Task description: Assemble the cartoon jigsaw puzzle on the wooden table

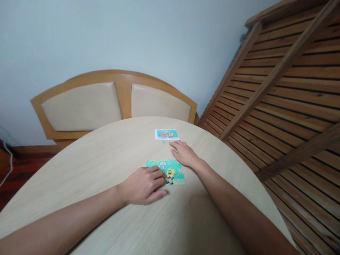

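Observation:
A turquoise cartoon jigsaw puzzle (175, 179) lies on the table in front of me, with a notch at its right edge. My left hand (145, 184) rests palm down over the puzzle's left part, fingers together and thumb apart, hiding that side. Farther out, my right hand (184, 152) reaches low over the tabletop, its fingers stretched forward and nothing visible in them. Just left of those fingertips is a small loose turquoise puzzle piece (163, 142). Behind the piece lies a white-edged picture card (167, 134) with a similar cartoon scene.
Pale wood covers the round table (119, 141). A wooden headboard (124, 78) with cream padded panels stands behind it, against a light blue wall (148, 35). Brown wooden slats (278, 92) lean at the right. A white cable (11, 163) hangs at the far left.

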### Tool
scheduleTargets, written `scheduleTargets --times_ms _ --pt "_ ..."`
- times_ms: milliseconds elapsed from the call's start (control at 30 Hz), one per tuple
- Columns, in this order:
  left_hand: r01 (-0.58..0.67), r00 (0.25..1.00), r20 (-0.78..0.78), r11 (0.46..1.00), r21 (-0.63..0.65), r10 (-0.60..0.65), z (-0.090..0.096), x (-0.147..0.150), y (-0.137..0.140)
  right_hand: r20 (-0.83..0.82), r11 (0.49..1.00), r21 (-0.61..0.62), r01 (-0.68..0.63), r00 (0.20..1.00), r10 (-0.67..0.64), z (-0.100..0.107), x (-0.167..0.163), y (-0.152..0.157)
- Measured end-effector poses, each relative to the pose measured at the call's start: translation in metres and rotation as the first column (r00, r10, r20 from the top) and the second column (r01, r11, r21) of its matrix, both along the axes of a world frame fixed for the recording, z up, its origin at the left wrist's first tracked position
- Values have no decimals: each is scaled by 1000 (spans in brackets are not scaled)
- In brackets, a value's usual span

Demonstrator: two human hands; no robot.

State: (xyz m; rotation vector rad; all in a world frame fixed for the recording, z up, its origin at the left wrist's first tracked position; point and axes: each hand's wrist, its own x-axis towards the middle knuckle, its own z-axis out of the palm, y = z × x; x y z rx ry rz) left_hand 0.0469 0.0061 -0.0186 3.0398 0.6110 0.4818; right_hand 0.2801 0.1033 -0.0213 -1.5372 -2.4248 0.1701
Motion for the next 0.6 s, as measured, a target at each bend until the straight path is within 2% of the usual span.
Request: scheduleTargets --times_ms 167,300,500,600 --pt "-12 1000 10 1000 3 12 1 0 1 83 1000 -1 -25 996 25 1 -21 14" --pt "-23 1000 16 1000 11 23 1 -2 2 104 1000 14 -23 994 22 1 -23 17" --pt "-41 999 -3 999 7 41 3 -3 2 80 995 46 -91 993 87 -3 11 -11" --pt "-51 999 15 999 -1 51 3 -3 2 -9 990 96 -107 994 108 -8 34 -32"
